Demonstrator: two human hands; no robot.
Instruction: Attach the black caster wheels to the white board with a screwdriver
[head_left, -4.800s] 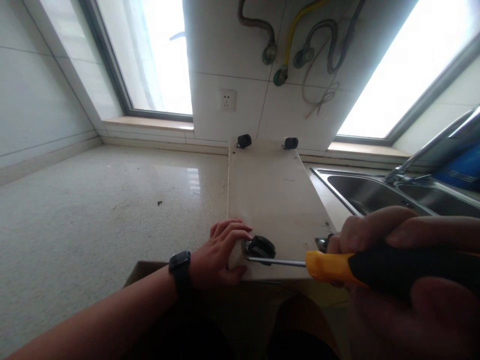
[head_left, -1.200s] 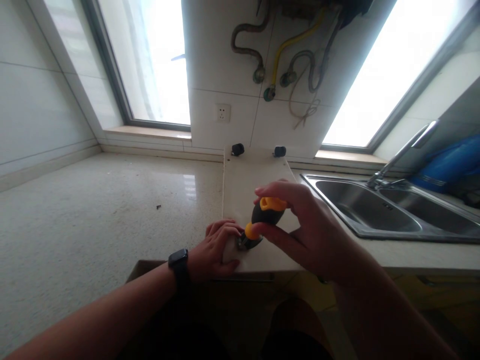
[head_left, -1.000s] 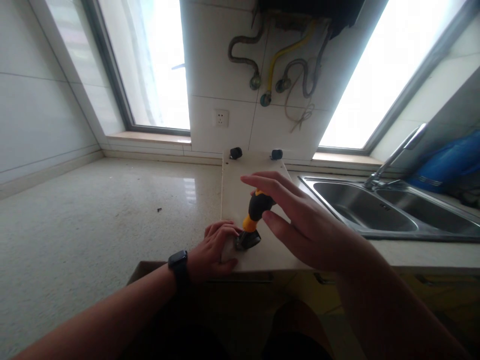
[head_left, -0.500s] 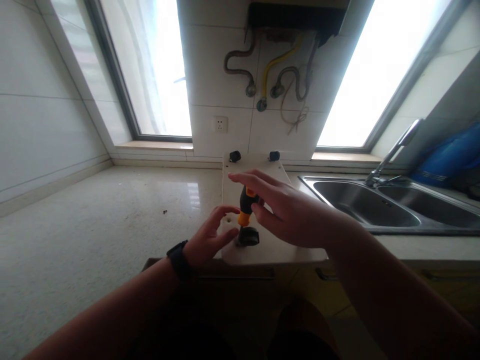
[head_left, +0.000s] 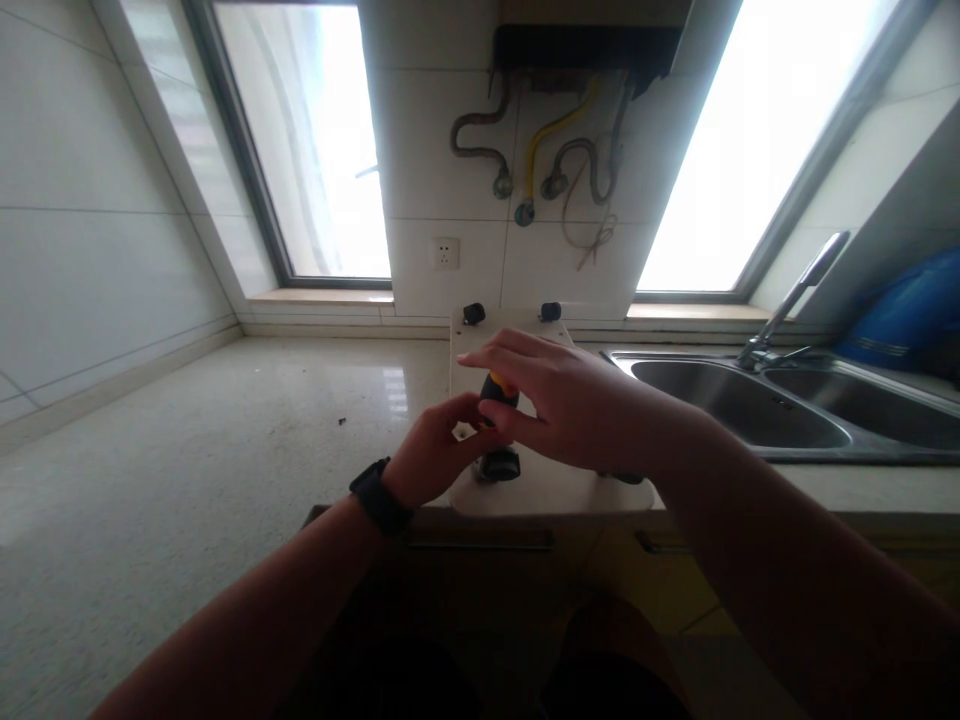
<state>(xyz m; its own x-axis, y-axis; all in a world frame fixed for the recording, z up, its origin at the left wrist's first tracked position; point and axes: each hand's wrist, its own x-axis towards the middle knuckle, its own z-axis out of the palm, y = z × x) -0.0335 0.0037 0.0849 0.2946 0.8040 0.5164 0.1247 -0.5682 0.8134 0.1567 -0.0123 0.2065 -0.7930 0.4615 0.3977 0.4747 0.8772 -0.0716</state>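
A black and orange screwdriver [head_left: 499, 392] stands nearly upright over a white board [head_left: 540, 492], beside the near left caster wheel [head_left: 500, 465]. Its tip is hidden behind fingers. My left hand [head_left: 442, 445], with a black watch on the wrist, closes thumb and fingers round the lower part of the screwdriver. From above, my right hand [head_left: 559, 400] wraps the top of the handle, thumb against its side. Two more casters, a left one [head_left: 473, 314] and a right one [head_left: 550, 312], sit at the board's far end. Another caster [head_left: 628, 478] shows partly beneath my right forearm.
The board lies on a pale speckled countertop [head_left: 300, 400]. A small dark bit [head_left: 342, 421] lies left of it. To the right is a steel double sink [head_left: 720, 400] with a tap [head_left: 795, 300]. Pipes and a socket [head_left: 445, 253] are on the wall behind.
My left fingers have come up and closed round the lower part of the screwdriver, where they were apart before. My right thumb and fingers have drawn in closer around the handle.
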